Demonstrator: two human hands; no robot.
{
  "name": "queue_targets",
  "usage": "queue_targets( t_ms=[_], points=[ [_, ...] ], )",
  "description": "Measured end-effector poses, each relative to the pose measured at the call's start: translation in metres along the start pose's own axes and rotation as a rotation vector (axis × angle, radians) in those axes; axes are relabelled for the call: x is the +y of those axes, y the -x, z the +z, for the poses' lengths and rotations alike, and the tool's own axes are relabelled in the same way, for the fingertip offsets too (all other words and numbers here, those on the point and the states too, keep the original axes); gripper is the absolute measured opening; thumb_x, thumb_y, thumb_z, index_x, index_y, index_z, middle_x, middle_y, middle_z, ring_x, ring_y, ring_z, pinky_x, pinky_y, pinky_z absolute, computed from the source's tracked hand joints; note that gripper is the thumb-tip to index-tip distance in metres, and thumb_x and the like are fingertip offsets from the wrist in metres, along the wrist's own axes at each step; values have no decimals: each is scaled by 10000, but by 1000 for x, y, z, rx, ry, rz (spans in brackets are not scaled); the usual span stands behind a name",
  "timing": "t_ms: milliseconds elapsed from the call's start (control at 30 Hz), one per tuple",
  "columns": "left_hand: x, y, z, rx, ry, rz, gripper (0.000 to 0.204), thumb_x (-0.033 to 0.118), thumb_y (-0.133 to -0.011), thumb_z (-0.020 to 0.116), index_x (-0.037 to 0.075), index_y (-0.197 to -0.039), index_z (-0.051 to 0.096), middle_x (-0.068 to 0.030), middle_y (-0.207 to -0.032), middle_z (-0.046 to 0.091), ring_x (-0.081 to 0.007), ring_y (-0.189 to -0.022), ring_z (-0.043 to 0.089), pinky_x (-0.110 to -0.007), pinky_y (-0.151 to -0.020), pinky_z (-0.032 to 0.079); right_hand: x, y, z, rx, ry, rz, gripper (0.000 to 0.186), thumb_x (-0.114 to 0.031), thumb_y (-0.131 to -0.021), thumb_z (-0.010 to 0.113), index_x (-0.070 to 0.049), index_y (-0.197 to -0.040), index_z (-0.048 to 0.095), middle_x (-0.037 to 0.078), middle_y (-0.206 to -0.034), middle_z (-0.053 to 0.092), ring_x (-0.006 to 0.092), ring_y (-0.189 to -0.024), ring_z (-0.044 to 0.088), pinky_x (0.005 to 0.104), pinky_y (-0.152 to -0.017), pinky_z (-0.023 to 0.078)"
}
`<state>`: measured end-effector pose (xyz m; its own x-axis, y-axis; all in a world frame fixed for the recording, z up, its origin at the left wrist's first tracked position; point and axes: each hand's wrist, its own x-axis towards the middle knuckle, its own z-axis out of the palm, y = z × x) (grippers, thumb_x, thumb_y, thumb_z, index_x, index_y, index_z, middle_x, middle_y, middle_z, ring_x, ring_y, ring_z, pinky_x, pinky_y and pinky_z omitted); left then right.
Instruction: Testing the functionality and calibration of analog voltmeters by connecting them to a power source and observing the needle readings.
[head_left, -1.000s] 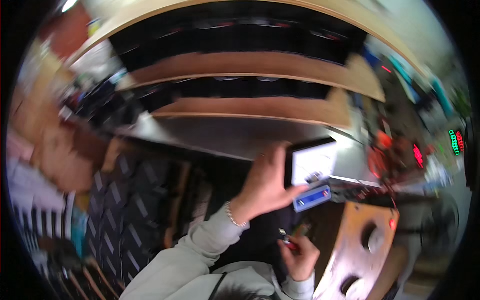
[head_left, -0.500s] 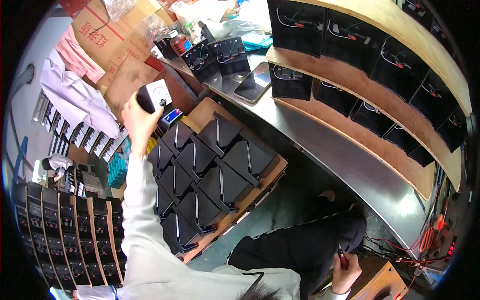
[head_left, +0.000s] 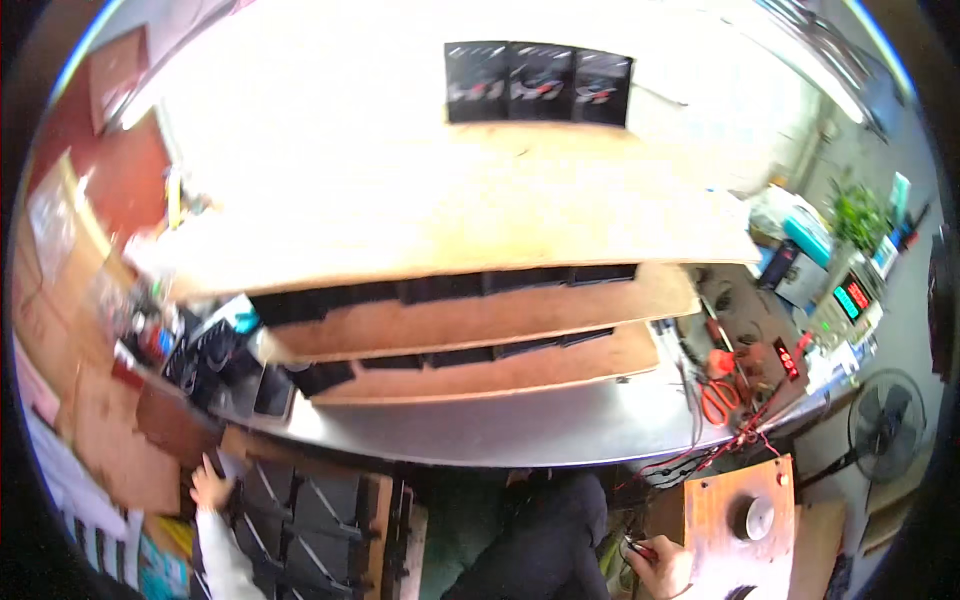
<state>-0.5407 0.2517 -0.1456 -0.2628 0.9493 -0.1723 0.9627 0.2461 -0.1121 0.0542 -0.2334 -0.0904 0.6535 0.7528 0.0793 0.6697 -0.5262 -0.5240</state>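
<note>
My left hand (head_left: 210, 487) is at the lower left, its fingers closed round the edge of a small dark box-shaped part (head_left: 232, 466); blur hides the part's details. Right beside it stand rows of black angular housings (head_left: 322, 505) with pale edges, on a wooden board (head_left: 379, 520). My right hand (head_left: 664, 570), at the lower right, is closed around a small hand tool (head_left: 641, 548) with a red and black handle. Its tip points up and left, and its exact kind is unclear. Next to this hand is a wooden box (head_left: 705, 510) with a round metal knob (head_left: 754, 518).
Ahead runs a metal bench (head_left: 480, 430) bearing wooden shelves (head_left: 480, 375) with black units. Orange-handled scissors (head_left: 718, 400), red wires (head_left: 735, 440) and a lit digital display (head_left: 852, 296) are at the right. A fan (head_left: 887, 425) stands far right. A phone (head_left: 273, 392) lies on the bench's left end.
The view has swung up and to the right, bringing the shelf top, display and fan into sight. My left hand and its part appear lower, beside the housings. My right hand still grips the tool.
</note>
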Motion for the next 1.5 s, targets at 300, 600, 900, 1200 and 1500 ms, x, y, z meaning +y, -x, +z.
queue_targets(
  t_ms=[300,600,900,1200,1500],
  points=[
    [-33,29,-14,-257,429,168,521,283,-1024,555,-43,-1424,479,-217,-1326,582,-288,-1196,564,-377,-976,478,79,11,29,441,-257,264,174,-44,-797,791,36,-858,650,113,-710,691,127,-643,665,267,-610,521],
    [327,288,-409,739,382,1586,332,75,-719,785,30,-1041,718,-94,-1016,721,-252,-991,685,-343,-894,511,100,-6,35,672,-438,292,129,-32,-879,719,28,-990,693,91,-832,707,132,-711,619,268,-659,514],
    [616,185,-448,1746,-943,1399,719,162,-902,530,301,-1557,269,45,-1639,263,-147,-1513,240,-468,-1249,134,124,3,54,726,-458,347,93,-25,-880,731,15,-949,683,82,-786,689,101,-677,583,251,-621,490],
    [664,167,-442,1775,-1100,1355,715,147,-931,518,257,-1578,236,11,-1386,510,-153,-1383,418,-483,-1235,165,104,-4,31,650,-386,352,100,-51,-883,741,4,-925,669,61,-735,660,102,-621,554,259,-572,475],
    [556,214,-450,1551,-1058,1569,677,100,-894,528,253,-1528,347,18,-1266,544,-144,-1299,478,-487,-1199,212,114,2,37,602,-353,368,107,-51,-889,730,14,-944,666,93,-787,689,114,-682,617,267,-631,518]
  ],
)
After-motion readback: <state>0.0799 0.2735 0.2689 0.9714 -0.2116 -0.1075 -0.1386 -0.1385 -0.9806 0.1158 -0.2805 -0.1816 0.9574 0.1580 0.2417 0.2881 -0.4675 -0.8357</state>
